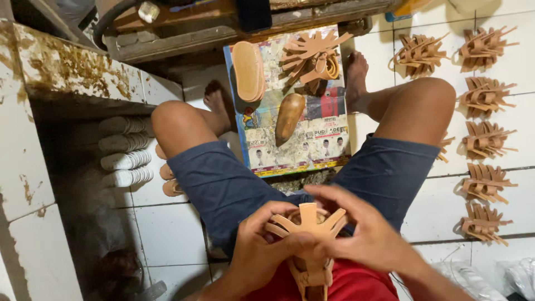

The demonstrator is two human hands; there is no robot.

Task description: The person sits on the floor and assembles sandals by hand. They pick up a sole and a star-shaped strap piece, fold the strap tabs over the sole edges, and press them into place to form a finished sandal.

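A tan strappy sandal upper (pixel 307 223) is fitted over a form in my lap, with both hands on it. My left hand (pixel 257 253) grips its left side, thumb pressed over the straps. My right hand (pixel 356 231) holds the right side, fingers curled over the top straps. On the floor between my legs lies a printed board (pixel 267 147) smeared with dried glue. A brown shoe last (pixel 288 116), a tan sole (pixel 248 69) and a pile of tan strap uppers (pixel 311 54) rest on it.
Rows of finished tan strap uppers (pixel 485 139) lie on the white tiled floor at the right. White soles (pixel 126 161) are stacked at the left beside a stained tiled ledge (pixel 67 72). A wooden frame (pixel 223 28) stands ahead. Tan soles (pixel 170 181) sit under my left thigh.
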